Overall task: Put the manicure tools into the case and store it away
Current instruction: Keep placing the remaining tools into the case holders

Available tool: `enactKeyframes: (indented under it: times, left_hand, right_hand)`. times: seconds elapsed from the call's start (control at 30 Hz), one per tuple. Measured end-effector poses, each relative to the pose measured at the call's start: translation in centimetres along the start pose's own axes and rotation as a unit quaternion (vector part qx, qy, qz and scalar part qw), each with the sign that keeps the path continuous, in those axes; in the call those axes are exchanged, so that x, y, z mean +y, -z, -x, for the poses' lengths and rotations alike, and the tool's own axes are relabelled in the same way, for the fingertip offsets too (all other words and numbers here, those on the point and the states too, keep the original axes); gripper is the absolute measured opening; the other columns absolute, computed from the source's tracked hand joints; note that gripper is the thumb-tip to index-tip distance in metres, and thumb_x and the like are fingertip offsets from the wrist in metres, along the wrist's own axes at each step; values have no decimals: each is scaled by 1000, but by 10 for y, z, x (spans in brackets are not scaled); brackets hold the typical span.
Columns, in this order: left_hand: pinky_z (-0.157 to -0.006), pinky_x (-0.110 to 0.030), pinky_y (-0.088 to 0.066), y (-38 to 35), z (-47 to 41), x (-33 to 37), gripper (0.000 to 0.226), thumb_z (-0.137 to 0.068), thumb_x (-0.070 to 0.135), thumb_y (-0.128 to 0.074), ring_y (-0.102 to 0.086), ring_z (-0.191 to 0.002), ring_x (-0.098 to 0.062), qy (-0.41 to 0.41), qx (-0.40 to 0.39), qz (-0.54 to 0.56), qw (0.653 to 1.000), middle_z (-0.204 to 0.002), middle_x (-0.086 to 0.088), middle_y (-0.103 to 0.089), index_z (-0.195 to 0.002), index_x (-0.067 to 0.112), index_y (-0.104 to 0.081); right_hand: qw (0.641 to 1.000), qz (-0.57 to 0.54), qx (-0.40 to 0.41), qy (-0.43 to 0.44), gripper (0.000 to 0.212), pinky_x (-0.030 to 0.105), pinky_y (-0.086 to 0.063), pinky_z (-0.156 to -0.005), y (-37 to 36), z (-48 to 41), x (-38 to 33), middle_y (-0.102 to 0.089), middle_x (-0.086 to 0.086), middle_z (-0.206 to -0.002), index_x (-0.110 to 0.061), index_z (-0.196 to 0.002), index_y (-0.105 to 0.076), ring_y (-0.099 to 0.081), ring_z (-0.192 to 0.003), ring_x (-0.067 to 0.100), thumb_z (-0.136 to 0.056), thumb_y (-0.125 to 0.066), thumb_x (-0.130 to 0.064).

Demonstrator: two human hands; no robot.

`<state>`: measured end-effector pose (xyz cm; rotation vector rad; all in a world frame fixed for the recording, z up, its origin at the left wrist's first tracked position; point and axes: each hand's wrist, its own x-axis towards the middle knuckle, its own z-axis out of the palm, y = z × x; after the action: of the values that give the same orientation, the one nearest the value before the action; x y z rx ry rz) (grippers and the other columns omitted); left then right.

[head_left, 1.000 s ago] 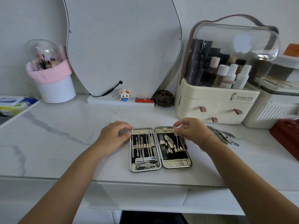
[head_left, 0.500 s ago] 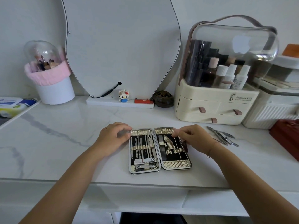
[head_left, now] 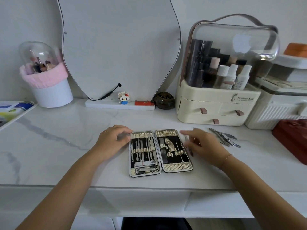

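Observation:
The manicure case [head_left: 177,167] lies open and flat on the white marble counter, with metal tools strapped in both halves. My left hand [head_left: 113,141] sits at the case's upper left corner, its curled fingertips and thumb on the rim. My right hand [head_left: 202,145] is blurred just right of the case, fingers loosely spread and holding nothing. Several loose manicure tools [head_left: 224,137], nippers and clippers, lie on the counter to the right of that hand.
Behind the loose tools stands a cream cosmetics organiser [head_left: 214,103] with drawers and a clear lid. A mirror [head_left: 119,47] leans at the back, a pink-trimmed brush holder [head_left: 48,87] at the far left, and a red box [head_left: 292,138] at the right edge.
My right hand has left the case's right half, where it was setting a thin tool into the straps, and moved right towards the loose tools. My left hand has stayed put.

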<state>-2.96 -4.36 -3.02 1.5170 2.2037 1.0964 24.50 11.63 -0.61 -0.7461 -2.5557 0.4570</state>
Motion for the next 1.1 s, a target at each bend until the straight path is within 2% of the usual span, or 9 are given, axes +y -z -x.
enactKeyframes:
  times: [0.13,0.23,0.47,0.67,0.77,0.9,0.97,1.03,1.1]
  left_hand:
    - [-104,-30,-33,0,0,1,17,-90,28,-58,-47,-115,-4,-7,1,-6,1000,-109,29,-54,-103,39,-62]
    - [-103,-28,-33,0,-1,0,18,-90,28,-58,-47,-116,-5,-2,3,-9,1000,-110,26,-55,-105,36,-63]
    - [-100,-26,-32,-1,0,1,18,-90,27,-58,-47,-116,-4,-6,5,-10,1000,-113,22,-56,-106,34,-64]
    - [-99,-25,-32,-1,0,1,18,-90,27,-58,-48,-115,-5,-6,5,-7,1000,-113,20,-57,-106,34,-64]
    - [-100,-26,-33,-1,0,2,18,-90,27,-59,-49,-115,-6,-6,7,-4,1000,-113,19,-58,-105,33,-65]
    - [-100,-27,-33,-1,0,3,19,-90,26,-58,-48,-114,-5,-6,7,-8,1000,-112,20,-57,-107,32,-65]
    - [-99,-26,-33,0,0,3,19,-90,26,-58,-48,-114,-5,-9,9,-10,1000,-112,20,-57,-107,31,-65]
    - [-100,-27,-33,-1,-1,2,20,-90,26,-59,-49,-114,-6,-9,11,-11,1000,-112,19,-58,-108,30,-66]
    - [-103,-30,-34,-1,-1,1,20,-90,27,-59,-49,-115,-6,-9,10,-12,1000,-113,19,-58,-108,30,-66]
  right_hand:
    - [982,32,122,-141,15,30,-46,-69,26,2,33,-63,3,-80,-19,-95,-71,-58,-74,20,-81,-68,-15]
    - [973,44,88,-208,4,27,-40,-67,36,2,52,-62,0,-78,-18,-81,-70,-57,-75,19,-78,-72,-20]
    - [975,73,-12,-210,17,27,-42,-64,36,-12,49,-59,-8,-67,-24,-64,-61,-56,-70,15,-78,-70,-21]
    - [965,136,-108,-195,17,29,-46,-73,43,-18,42,-57,-2,-82,-18,-71,-58,-58,-81,21,-86,-60,-23]
    - [967,128,-108,-190,22,25,-39,-69,41,-16,40,-54,-7,-71,-18,-67,-52,-52,-76,17,-89,-55,-21]
    - [977,99,-75,-175,21,30,-44,-66,34,-14,36,-59,3,-69,-2,-77,-60,-48,-63,15,-90,-50,-16]
    - [982,78,-58,-163,19,23,-41,-59,34,-15,32,-55,-2,-64,-7,-75,-58,-47,-60,11,-90,-50,-16]
    - [987,32,-30,-155,19,20,-35,-54,34,-17,27,-55,-7,-62,-15,-71,-57,-48,-58,6,-89,-53,-17]
    - [983,-87,4,-162,21,18,-34,-52,33,-19,21,-58,-8,-58,-15,-68,-60,-46,-50,4,-89,-56,-13]
